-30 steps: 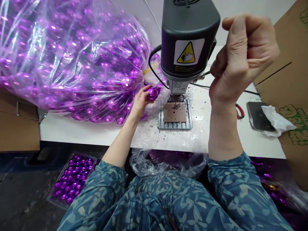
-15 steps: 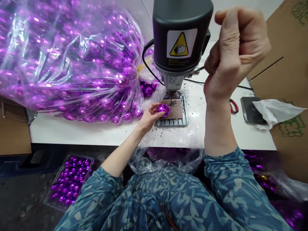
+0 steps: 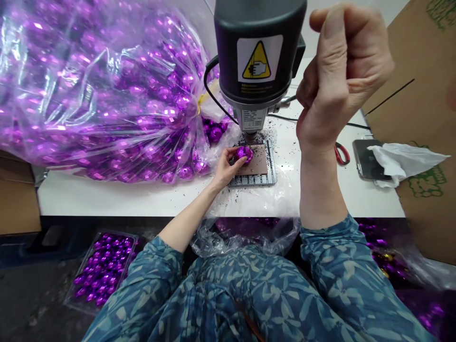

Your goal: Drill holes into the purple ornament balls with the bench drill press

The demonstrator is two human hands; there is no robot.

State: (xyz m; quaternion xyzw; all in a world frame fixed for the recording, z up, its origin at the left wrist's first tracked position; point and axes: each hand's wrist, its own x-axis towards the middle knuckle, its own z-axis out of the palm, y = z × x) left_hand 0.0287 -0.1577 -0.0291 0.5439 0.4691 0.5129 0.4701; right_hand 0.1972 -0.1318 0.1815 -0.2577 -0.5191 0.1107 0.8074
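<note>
My left hand [image 3: 228, 166] pinches a shiny purple faceted ball [image 3: 244, 154] between thumb and fingers. The ball sits over a brown board [image 3: 259, 164] on the slotted metal base [image 3: 271, 176] of a small drill press [image 3: 260, 61]. Directly above it is the chuck [image 3: 251, 136], and the drill bit comes down at the ball; whether the tip has entered it I cannot tell. Up at the right, my right hand [image 3: 344, 78] is closed around the lever [image 3: 290, 99] of the press, most of which the fingers hide.
A big clear bag of purple balls [image 3: 107, 95] fills the table's left side. Red-handled pliers or scissors [image 3: 342, 155], a phone [image 3: 370, 159] and a crumpled tissue [image 3: 409, 161] lie at right, beside a cardboard box [image 3: 420, 57]. A tray of purple balls [image 3: 103, 266] stands lower left. Dark shavings surround the base.
My left hand has shifted the ball away from me and slightly right across the board, under the drill bit. My right hand stays closed on the lever. The whole view has shifted a little.
</note>
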